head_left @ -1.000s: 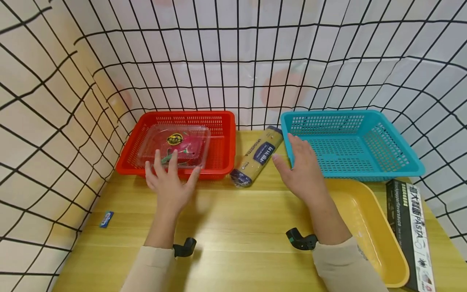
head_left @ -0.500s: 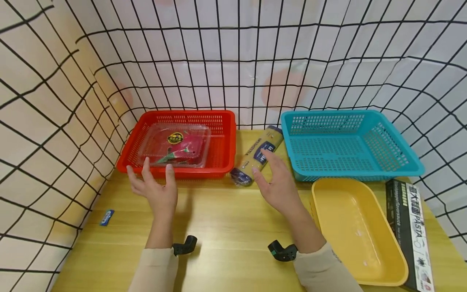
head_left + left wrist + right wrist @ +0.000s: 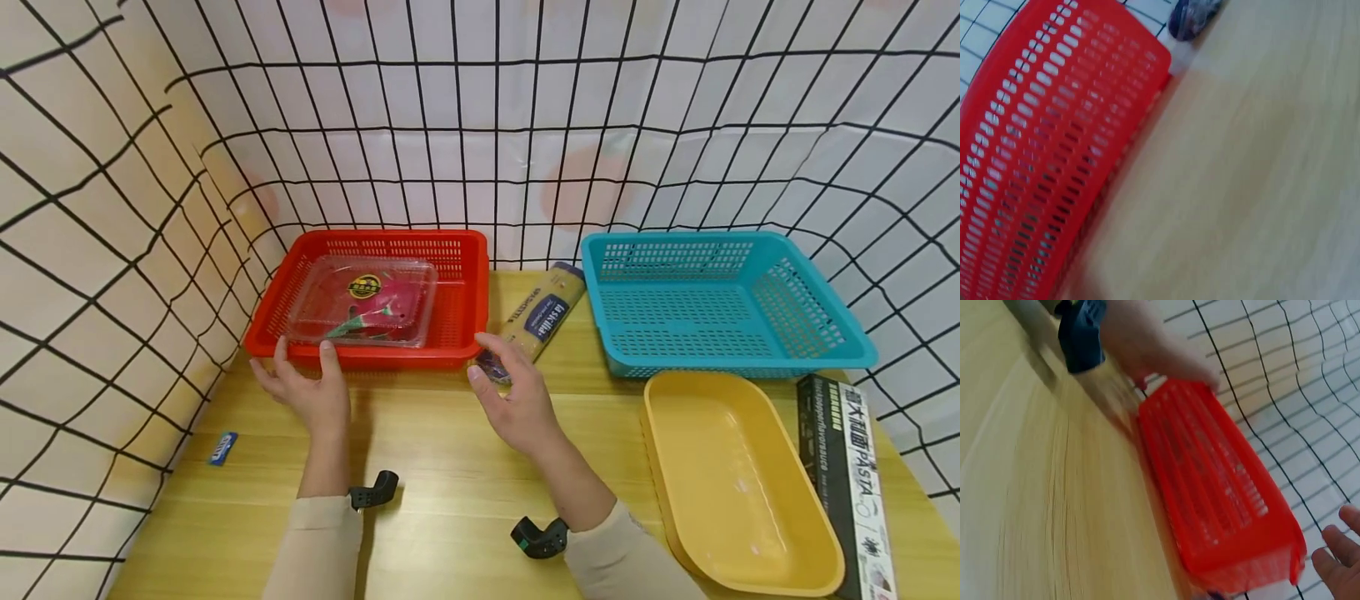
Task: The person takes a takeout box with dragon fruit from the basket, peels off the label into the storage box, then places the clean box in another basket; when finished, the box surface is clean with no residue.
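A red basket (image 3: 459,321) stands at the back left, holding a clear plastic box (image 3: 420,304) with a round label and something pink and green inside. My left hand (image 3: 311,396) is at the basket's front left rim, fingers spread and bent a little; whether the fingertips touch it, I cannot tell. My right hand (image 3: 517,408) is by the basket's front right corner, thumb and fingers apart, nothing held. Partly behind it lies a spaghetti packet (image 3: 547,315). In the right wrist view, the left hand (image 3: 1147,347) appears at the basket's far end (image 3: 1210,469).
A blue basket (image 3: 615,360) stands at the back right, a yellow tray (image 3: 720,467) in front of it. Along the right edge lies a black and white pasta box (image 3: 843,475). A small blue packet (image 3: 222,447) is at the left. Black wire mesh (image 3: 457,133) surrounds the table.
My right hand has moved left from beside the blue basket, past the spaghetti packet, to the red basket's corner. My left hand has drawn back and left to the basket's front rim.
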`<state>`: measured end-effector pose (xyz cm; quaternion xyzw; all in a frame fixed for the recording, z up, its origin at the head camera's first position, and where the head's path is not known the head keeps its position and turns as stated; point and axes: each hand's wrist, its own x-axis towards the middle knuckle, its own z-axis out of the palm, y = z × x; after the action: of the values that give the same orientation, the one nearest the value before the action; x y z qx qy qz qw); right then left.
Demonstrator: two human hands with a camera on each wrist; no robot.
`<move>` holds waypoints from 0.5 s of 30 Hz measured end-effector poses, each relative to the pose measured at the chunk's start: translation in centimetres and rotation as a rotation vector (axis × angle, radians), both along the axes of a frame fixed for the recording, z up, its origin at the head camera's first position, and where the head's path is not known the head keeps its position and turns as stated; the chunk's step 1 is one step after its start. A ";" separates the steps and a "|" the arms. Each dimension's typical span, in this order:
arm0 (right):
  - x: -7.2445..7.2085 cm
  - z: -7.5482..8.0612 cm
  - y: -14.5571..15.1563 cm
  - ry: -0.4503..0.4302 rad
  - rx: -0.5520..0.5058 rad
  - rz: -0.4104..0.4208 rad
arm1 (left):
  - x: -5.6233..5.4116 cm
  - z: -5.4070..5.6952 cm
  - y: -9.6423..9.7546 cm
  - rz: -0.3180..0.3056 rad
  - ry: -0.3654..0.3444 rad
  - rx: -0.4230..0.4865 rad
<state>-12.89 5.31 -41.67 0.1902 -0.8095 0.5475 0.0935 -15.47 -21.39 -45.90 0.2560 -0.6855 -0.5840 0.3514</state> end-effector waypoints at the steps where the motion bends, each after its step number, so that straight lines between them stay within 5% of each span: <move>1: 0.0 0.1 -0.3 0.005 -0.026 0.016 | 0.0 -0.1 -0.1 -0.011 -0.003 0.013; 8: -0.9 1.0 -3.3 -0.023 -0.112 0.095 | 0.4 -0.9 -1.0 -0.067 0.011 0.020; 15: -3.7 2.3 -5.9 -0.051 0.023 0.046 | -0.1 -1.6 -1.2 -0.081 0.046 -0.012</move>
<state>-16.57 -0.62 -39.42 0.1960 -0.8133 0.5447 0.0581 -15.59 -22.63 -47.45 0.2126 -0.6905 -0.5994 0.3445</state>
